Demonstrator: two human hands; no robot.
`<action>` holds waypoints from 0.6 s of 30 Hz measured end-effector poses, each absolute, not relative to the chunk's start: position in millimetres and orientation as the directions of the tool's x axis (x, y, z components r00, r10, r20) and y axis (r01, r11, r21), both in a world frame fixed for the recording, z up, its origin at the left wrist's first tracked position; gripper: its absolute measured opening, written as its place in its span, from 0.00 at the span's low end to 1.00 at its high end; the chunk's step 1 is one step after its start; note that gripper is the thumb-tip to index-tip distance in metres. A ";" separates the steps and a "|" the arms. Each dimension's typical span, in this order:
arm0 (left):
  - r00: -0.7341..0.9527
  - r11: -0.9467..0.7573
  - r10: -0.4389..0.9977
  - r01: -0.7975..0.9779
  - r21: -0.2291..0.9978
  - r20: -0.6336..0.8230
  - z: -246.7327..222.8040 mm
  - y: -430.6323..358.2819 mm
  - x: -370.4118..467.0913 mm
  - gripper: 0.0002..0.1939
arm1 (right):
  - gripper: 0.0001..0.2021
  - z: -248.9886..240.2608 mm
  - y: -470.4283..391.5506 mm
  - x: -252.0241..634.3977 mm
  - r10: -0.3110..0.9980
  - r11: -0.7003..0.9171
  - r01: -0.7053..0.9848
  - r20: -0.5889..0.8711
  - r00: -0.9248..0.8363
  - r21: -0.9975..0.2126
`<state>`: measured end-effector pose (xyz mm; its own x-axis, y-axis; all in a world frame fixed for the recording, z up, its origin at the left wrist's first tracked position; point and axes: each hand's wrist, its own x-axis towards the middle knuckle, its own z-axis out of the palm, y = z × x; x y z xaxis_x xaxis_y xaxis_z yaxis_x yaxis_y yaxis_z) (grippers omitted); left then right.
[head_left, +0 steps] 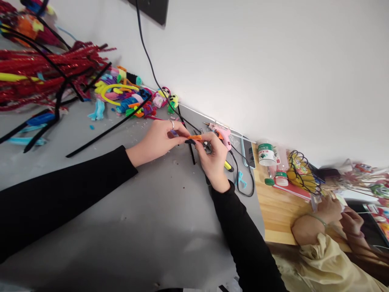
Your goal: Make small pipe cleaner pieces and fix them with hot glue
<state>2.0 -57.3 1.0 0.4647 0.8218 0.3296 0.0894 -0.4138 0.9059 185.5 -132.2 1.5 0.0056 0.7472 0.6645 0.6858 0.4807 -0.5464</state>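
Note:
Over the grey table mat [136, 227], my two hands meet at a short orange fuzzy piece [195, 137] that looks like pipe cleaner, with something small and black under it. My left hand [161, 138], with a ring on one finger, pinches its left end. The fingers of my right hand [214, 156] are closed on the other end. Just behind my right hand lies a pink hot glue gun [224, 137], with a yellow-and-black tool [228, 165] beside it. A black pipe cleaner [106, 132] lies on the mat to the left of my hands.
Red tinsel pipe cleaners [60, 73] are heaped at far left, beside a pile of colourful fuzzy pieces [127, 95]. A phone [248, 152] lies right of the glue gun. Bottles [281, 166] stand farther right. A co-worker's hands [330, 209] work at the wooden table [279, 211].

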 end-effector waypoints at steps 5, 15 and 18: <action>0.434 -0.323 0.856 0.026 0.946 0.280 0.1 -55.6 2.7 0.19 | 0.06 3.7 -131.2 185.1 0.727 0.520 0.664 0.686 -0.014 -0.538; 0.389 -0.262 0.885 -0.040 0.964 0.257 1.4 -52.1 2.6 0.25 | 0.07 5.6 -132.5 182.7 0.748 0.489 0.690 0.664 -0.018 -0.533; 0.399 -0.224 0.888 -0.054 0.973 0.227 2.5 -52.3 2.2 0.22 | 0.08 4.7 -131.0 183.4 0.721 0.500 0.694 0.693 -0.002 -0.518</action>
